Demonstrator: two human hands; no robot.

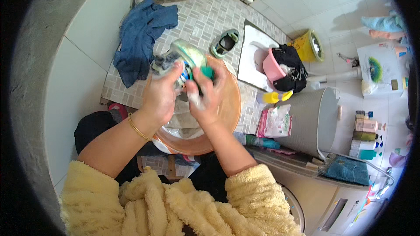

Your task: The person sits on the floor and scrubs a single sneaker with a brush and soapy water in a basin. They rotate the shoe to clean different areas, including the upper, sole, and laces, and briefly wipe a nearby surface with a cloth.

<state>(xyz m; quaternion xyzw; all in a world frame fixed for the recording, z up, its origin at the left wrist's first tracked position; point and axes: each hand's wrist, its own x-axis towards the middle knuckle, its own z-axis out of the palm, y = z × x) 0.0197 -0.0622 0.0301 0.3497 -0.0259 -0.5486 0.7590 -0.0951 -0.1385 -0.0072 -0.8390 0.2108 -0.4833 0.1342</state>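
My left hand (160, 100) grips a sneaker (190, 51) with a pale green sole and a dark, sudsy upper. A green scrub brush (207, 72) is in my right hand (208, 98), pressed against the shoe; both are blurred and the bristles are hidden. Foam clings to my right fingers. Beneath my hands stands a round orange-brown basin (232, 111), with greyish cloth or an insole (183, 118) in it. On the tiled floor beyond lies a similar sneaker (225, 43).
Blue clothing (141, 36) lies on the floor at left. A squat toilet (251, 60) bears a pink basin (273, 65) and black cloth (290, 67). At right are a yellow bottle (272, 97), a grey tub (305, 121), a packet (275, 121) and a washing machine (305, 183).
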